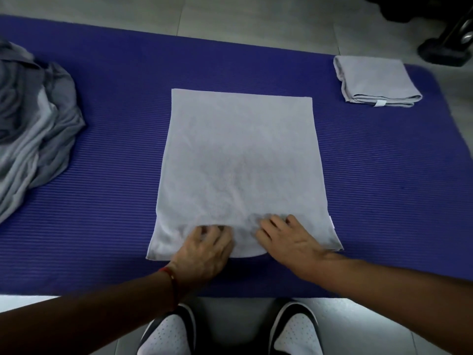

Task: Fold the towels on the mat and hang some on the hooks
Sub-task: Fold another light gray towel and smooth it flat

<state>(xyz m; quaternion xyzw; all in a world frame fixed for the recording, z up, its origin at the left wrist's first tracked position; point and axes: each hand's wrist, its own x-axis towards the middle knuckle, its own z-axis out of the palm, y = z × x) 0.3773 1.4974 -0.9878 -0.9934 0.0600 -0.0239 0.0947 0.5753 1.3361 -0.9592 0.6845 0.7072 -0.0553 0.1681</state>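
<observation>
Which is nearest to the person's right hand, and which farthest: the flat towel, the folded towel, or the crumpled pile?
From the right hand:
1. Flat towel, mat centre; the hand's fingers are on its near edge.
2. Folded towel, far right corner of the mat.
3. Crumpled pile, far left, beyond the left hand.

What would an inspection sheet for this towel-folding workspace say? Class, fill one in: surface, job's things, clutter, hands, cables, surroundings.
Surface: purple ribbed mat on a pale tiled floor.
Job's things: flat grey towel mid-mat; folded towel at far right corner; unfolded towel heap at left.
Clutter: nothing seen.
Hands: left hand and right hand both at the flat towel's near edge, fingers curled into the cloth.
Cables: nothing seen.
Surroundings: dark object at far right, unclear what; the person's shoes below the mat; no hooks in view.
</observation>
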